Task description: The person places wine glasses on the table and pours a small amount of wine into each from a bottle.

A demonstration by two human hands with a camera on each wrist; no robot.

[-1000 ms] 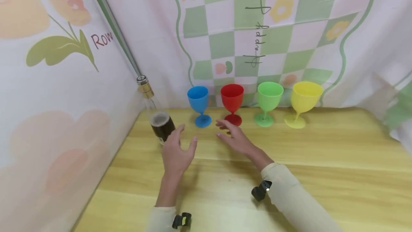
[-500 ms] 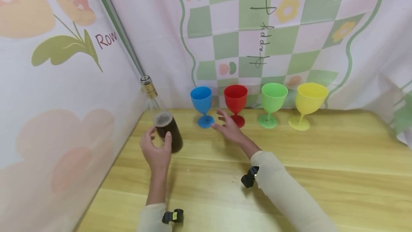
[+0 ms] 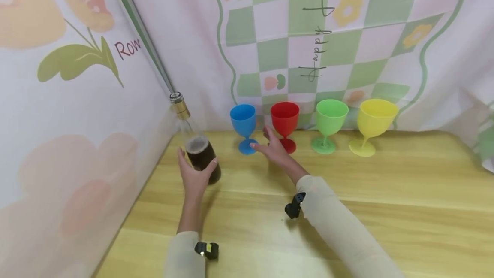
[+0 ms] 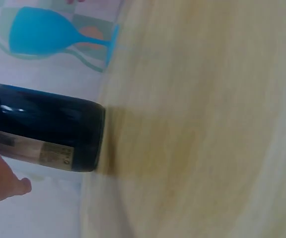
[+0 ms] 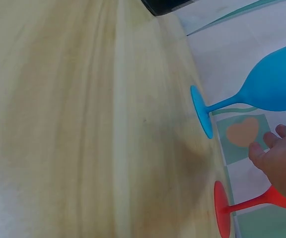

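A glass bottle of dark liquid with a gold band round its neck stands at the left of the table. My left hand has thumb and fingers spread on either side of its lower body. In the left wrist view, a pale label shows on the bottle, and the fingers there look apart from it; contact at the thumb is unclear. My right hand reaches between a blue goblet and a red goblet, fingers extended and nothing held. In the right wrist view, its thumb overlaps the blue goblet's bowl.
Right of the red goblet stand a green goblet and a yellow goblet, all in a row along the back of the wooden table. A patterned curtain hangs behind, and a printed cloth wall borders the left.
My left hand has moved from in front of the bottle to around its lower body. The right hand has shifted slightly forward, closer to the blue goblet. The goblets stay standing in their row.
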